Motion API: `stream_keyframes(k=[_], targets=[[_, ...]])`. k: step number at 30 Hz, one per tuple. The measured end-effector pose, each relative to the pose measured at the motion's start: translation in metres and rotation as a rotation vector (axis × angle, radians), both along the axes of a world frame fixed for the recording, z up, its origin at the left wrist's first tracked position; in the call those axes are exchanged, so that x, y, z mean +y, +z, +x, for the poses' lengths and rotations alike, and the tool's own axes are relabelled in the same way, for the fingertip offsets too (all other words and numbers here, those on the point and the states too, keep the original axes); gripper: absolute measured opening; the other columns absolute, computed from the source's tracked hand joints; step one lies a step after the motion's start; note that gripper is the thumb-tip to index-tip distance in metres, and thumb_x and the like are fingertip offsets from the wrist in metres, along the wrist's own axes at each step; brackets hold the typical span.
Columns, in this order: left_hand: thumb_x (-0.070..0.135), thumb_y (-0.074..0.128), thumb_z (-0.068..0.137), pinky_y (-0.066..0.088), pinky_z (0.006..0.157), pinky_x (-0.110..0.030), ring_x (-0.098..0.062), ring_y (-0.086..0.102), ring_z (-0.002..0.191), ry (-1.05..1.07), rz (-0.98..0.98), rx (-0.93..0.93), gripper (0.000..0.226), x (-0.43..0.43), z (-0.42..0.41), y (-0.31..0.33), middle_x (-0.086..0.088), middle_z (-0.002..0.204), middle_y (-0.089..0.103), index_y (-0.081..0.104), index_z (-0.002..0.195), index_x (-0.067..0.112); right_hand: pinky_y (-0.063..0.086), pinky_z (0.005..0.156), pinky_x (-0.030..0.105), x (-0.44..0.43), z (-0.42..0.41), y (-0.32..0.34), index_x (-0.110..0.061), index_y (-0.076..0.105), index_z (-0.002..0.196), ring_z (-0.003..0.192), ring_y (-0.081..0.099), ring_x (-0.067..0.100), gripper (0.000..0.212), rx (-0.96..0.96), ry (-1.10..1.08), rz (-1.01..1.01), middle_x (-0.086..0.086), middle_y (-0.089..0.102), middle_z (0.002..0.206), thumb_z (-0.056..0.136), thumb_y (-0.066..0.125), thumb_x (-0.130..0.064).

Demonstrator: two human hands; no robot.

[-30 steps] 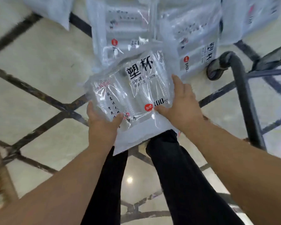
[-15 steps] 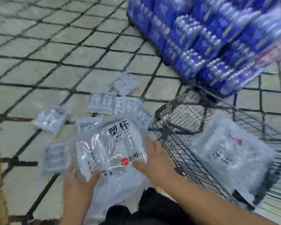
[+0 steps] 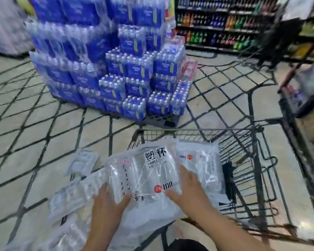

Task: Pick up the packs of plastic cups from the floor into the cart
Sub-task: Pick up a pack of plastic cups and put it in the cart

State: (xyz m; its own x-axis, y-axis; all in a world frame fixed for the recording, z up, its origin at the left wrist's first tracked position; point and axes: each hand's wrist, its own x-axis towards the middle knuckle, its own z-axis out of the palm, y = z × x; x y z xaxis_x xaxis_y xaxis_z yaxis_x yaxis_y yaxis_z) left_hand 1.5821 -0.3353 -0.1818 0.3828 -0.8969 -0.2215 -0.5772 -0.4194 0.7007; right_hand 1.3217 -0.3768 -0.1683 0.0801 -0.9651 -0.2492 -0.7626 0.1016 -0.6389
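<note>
I hold a clear pack of plastic cups (image 3: 145, 174) with black print and a red dot, gripped at its lower edge by my left hand (image 3: 107, 205) and on its right side by my right hand (image 3: 188, 189). The pack hangs over the left rim of a black wire cart (image 3: 246, 160). Another pack (image 3: 201, 165) lies inside the cart, just right of the held one. Several more packs (image 3: 74, 194) lie on the tiled floor to the left of the cart.
A tall stack of blue shrink-wrapped water bottles (image 3: 116, 69) stands on a pallet straight ahead. Drink shelves (image 3: 225, 24) line the back wall. A rack with goods (image 3: 301, 87) stands at the right, close to the cart.
My view has lifted from the floor to the aisle. Both hands have carried the pack up and to the right, from over the floor to over the cart's left rim.
</note>
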Motion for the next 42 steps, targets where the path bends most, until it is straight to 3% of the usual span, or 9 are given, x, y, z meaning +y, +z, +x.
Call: stream_keyframes(k=[4,8,12,19,25,27,29,33,42], targets=[[0.049,0.077,0.078,0.035,0.107,-0.037,-0.025,0.043,0.132,-0.138,-0.094,-0.034,0.091,-0.061,-0.057,0.005,-0.005,0.147,0.046,0.033,0.151,0.016,0.036,0.106,0.033,-0.030,-0.055,-0.009,-0.039,-0.002,0.155,0.137,0.034,0.020,0.100,-0.029,-0.115,-0.039,0.002,0.025,0.152,0.083,0.064,-0.063],[0.069,0.069,0.074,0.036,0.112,-0.044,-0.025,0.040,0.137,-0.244,-0.023,-0.109,0.105,-0.111,-0.107,-0.010,-0.006,0.153,0.041,0.027,0.153,0.015,0.039,0.103,0.034,-0.049,-0.109,-0.023,-0.047,-0.010,0.153,0.131,0.037,0.020,0.106,-0.087,-0.209,-0.075,0.003,0.026,0.150,0.082,0.070,-0.057],[0.059,0.076,0.075,0.029,0.116,-0.039,-0.023,0.033,0.141,-0.313,0.047,-0.070,0.107,-0.140,-0.153,-0.027,-0.005,0.156,0.034,0.021,0.154,0.013,0.043,0.100,0.040,-0.055,-0.148,-0.042,-0.057,-0.014,0.148,0.115,0.041,0.014,0.112,-0.119,-0.317,-0.050,0.003,0.039,0.134,0.080,0.075,-0.049],[0.043,0.082,0.076,0.028,0.116,-0.036,-0.020,0.033,0.143,-0.416,0.188,-0.040,0.109,-0.150,-0.180,-0.056,0.002,0.161,0.024,0.012,0.156,0.019,0.037,0.109,0.042,-0.050,-0.167,-0.080,-0.041,0.007,0.155,0.129,0.034,0.016,0.111,-0.139,-0.395,0.033,-0.005,0.037,0.138,0.074,0.083,-0.034],[0.047,0.078,0.079,0.029,0.117,-0.037,-0.019,0.032,0.144,-0.473,0.309,-0.068,0.111,-0.153,-0.172,-0.063,0.003,0.162,0.019,0.004,0.157,0.020,0.034,0.104,0.042,-0.047,-0.161,-0.083,-0.019,0.015,0.154,0.118,0.027,0.014,0.117,-0.039,-0.431,0.071,0.010,0.037,0.141,0.066,0.090,-0.036],[0.056,0.075,0.078,0.028,0.118,-0.039,-0.018,0.027,0.146,-0.504,0.318,-0.070,0.112,-0.148,-0.168,-0.068,0.005,0.163,0.015,0.001,0.157,0.027,0.031,0.109,0.051,-0.052,-0.161,-0.085,-0.018,0.013,0.155,0.129,0.026,0.025,0.127,0.080,-0.428,0.074,0.015,0.032,0.147,0.058,0.090,-0.043],[0.064,0.071,0.075,0.031,0.115,-0.040,-0.019,0.031,0.143,-0.487,0.293,-0.094,0.110,-0.141,-0.163,-0.072,0.006,0.161,0.021,0.002,0.155,0.035,0.027,0.113,0.056,-0.064,-0.152,-0.078,-0.019,0.015,0.154,0.140,0.021,0.034,0.127,0.206,-0.387,0.043,0.019,0.024,0.153,0.055,0.089,-0.049],[0.057,0.066,0.084,0.024,0.118,-0.041,-0.022,0.021,0.147,-0.438,0.275,-0.147,0.099,-0.126,-0.144,-0.065,0.000,0.162,0.016,0.005,0.157,0.029,0.013,0.120,0.053,-0.098,-0.112,-0.052,-0.020,0.021,0.154,0.149,0.002,0.034,0.100,0.398,-0.076,-0.031,0.019,0.008,0.161,0.076,0.076,-0.048],[0.052,0.063,0.088,0.035,0.108,-0.035,-0.025,0.036,0.137,0.019,0.198,-0.110,0.077,-0.063,-0.013,-0.058,-0.001,0.152,0.034,0.025,0.151,0.027,0.021,0.119,0.050,-0.132,0.025,-0.033,-0.022,0.028,0.152,0.147,0.010,0.032,0.082,0.343,0.432,-0.137,0.011,0.011,0.160,0.084,0.068,-0.047]])
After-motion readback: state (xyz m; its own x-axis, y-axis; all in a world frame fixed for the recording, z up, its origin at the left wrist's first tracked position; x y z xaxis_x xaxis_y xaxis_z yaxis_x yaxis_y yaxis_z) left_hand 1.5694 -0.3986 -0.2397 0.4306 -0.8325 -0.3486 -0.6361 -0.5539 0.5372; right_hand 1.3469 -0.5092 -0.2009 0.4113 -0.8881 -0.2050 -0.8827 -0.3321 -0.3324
